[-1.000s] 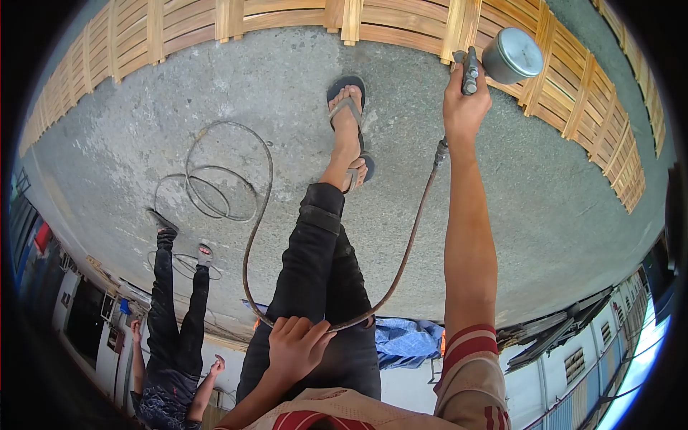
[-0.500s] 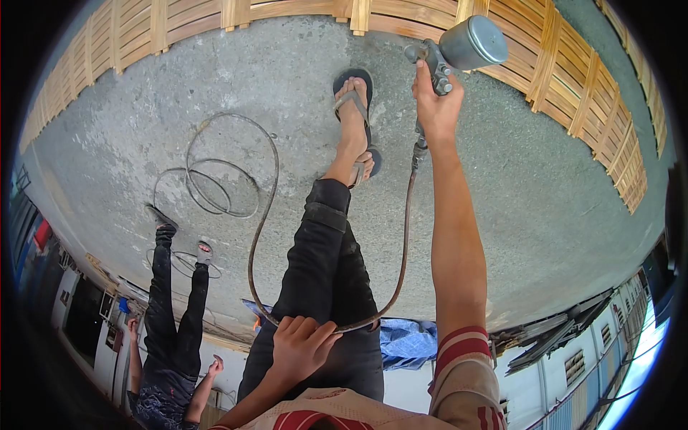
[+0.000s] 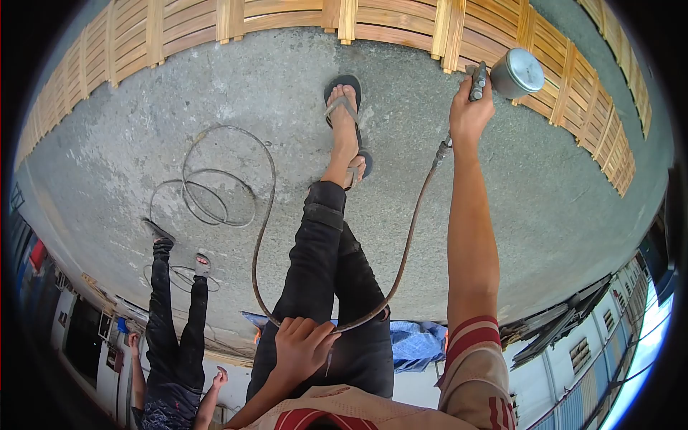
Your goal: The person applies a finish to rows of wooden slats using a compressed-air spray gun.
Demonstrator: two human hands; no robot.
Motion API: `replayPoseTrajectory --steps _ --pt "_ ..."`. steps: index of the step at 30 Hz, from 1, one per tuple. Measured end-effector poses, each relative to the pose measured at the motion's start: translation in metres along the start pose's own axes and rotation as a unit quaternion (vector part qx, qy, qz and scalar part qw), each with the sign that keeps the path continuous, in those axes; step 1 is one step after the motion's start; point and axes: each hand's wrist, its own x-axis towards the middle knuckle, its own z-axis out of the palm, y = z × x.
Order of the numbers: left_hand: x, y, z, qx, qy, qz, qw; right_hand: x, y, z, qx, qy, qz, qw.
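Observation:
My right hand (image 3: 472,113) is closed round the handle of a spray gun (image 3: 479,80), stretched out over the near edge of the slatted wooden panels (image 3: 401,21). A grey metal paint cup (image 3: 517,73) sits on the gun. From the gun's handle an air hose (image 3: 418,215) runs down and loops across my front. In my left hand (image 3: 303,347), close to my body, the same hose is gripped between curled fingers. Whether the gun's trigger is pulled is hidden by my right hand.
Loose hose coils (image 3: 218,197) lie on the concrete floor (image 3: 344,236) to the left. Another person (image 3: 172,344) stands at the lower left. A blue tarp (image 3: 412,347) lies behind me, with a pile of dark planks (image 3: 552,322) beside it. My sandalled foot (image 3: 344,107) is near the panels.
My right hand has moved to the right with the spray gun along the panels, and the gun has turned. The hose has followed it. My left hand still grips the hose.

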Motion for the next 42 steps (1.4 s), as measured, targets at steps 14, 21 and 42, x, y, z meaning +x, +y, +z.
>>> replayPoseTrajectory --steps 14,21,42 --pt "-0.043 -0.025 -0.201 0.094 0.175 -0.082 0.977 0.029 -0.15 0.036 0.081 -0.085 0.027 0.993" --pt "0.007 -0.081 -0.241 0.088 0.147 -0.114 0.979 0.079 -0.226 0.152 0.106 -0.049 -0.043 0.992" --pt "0.108 -0.114 -0.314 -0.034 0.067 -0.114 0.991 0.154 -0.282 0.327 0.077 -0.008 -0.13 0.988"
